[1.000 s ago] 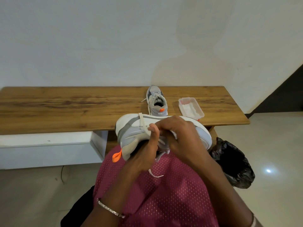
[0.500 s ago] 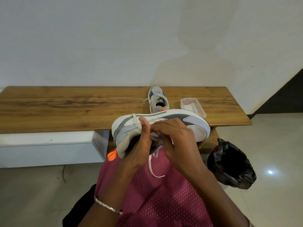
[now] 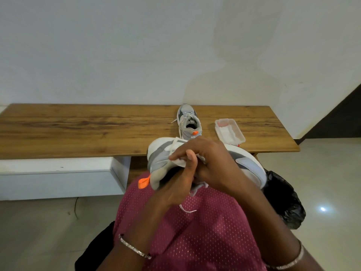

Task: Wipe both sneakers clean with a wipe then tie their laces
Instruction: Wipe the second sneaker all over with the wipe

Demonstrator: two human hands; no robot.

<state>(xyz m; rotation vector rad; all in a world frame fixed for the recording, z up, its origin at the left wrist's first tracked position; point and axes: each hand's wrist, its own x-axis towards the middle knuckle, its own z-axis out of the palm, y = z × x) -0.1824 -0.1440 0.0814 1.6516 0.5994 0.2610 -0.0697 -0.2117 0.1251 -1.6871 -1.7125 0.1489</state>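
On the lap, across maroon mesh shorts point(image 3: 195, 241), the grey-and-white sneaker point(image 3: 160, 159) lies on its side, its pale sole turned toward the bench and an orange heel tab point(image 3: 144, 181) hanging at the left.

The head view suggests the lacing step is under way on this shoe. To do it well, both strands want even tension and the crossing pinned flat against the tongue before any loop is pulled through; the loose end dangling onto the shorts should be gathered first so it does not slip out.

The left hand point(image 3: 175, 190) comes up from beneath the opening, fingers curled round the shoe and thumb upright against the white lace point(image 3: 172, 145). The right hand point(image 3: 214, 165) lies over the top, its forefinger stretched leftward and the rest bent, pinching that lace; exactly how the strands cross beneath it is hidden.

Beyond, on the long wooden bench point(image 3: 78, 130), the second grey sneaker point(image 3: 188, 124) stands upright, laces loose, just beside a clear plastic wipe box point(image 3: 229, 131). A black rubbish bag point(image 3: 283, 204) sits on the floor at the right.
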